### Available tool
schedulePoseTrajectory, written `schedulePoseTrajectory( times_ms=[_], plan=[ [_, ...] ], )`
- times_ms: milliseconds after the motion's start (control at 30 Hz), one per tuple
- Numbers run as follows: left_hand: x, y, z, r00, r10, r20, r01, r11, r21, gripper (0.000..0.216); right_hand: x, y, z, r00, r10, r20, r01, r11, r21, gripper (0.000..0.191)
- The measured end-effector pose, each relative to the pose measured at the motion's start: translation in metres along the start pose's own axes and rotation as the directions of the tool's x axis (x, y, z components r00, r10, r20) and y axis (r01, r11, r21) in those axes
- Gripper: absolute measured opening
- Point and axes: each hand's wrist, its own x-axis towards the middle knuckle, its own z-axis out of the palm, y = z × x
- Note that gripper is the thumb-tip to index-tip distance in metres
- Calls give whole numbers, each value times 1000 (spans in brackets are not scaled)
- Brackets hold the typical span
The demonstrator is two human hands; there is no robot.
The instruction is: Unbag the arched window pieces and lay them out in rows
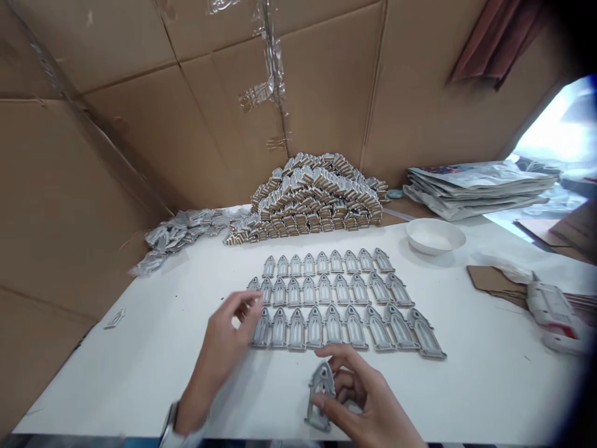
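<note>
Near the front edge, my right hand [357, 392] is closed round a grey arched window-shaped piece [321, 398], thumb across its front, pointed end up. My left hand [228, 339] is at the left end of the rows, slightly blurred. Its thumb and forefinger come together at another grey arched piece [253, 284], whose lower part they hide. Beside it, several like pieces [308, 290] lie in three rows on the white tabletop [153, 367], points facing away from me.
A tall stack of such pieces [321, 199] stands against the cardboard wall [326, 81]. Plastic-wrapped pieces [181, 233] lie left of it. At right are a white bowl [435, 236], a pile of flat bags [476, 186] and a white-and-red device [555, 314]. One loose piece [114, 318] lies far left.
</note>
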Motion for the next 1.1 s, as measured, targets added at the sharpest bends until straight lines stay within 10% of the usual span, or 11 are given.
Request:
schedulePoseTrajectory(
  times_ms=[100,200,400,600,767,1100],
  plan=[
    [-41,35,14,931,-22,364,85,984,-158,27,1,0,2,999,-27,-27,28,999,37,55],
    [-72,50,37,876,-31,482,159,961,-227,24,2,0,2,997,-62,-35,63,997,42,53],
    [-60,38,42,937,-84,338,194,931,-308,29,3,6,3,991,-108,-78,113,992,63,61],
    [70,-9,0,962,-104,-253,43,971,-236,59,4,13,1,985,-167,-30,168,986,8,50],
    [141,-56,8,958,-203,-205,176,974,-145,59,3,12,2,979,-203,-31,202,979,-40,41],
    [145,-86,30,975,-162,-153,165,986,11,37,3,13,12,966,-237,-104,234,971,-41,43]
  ],
)
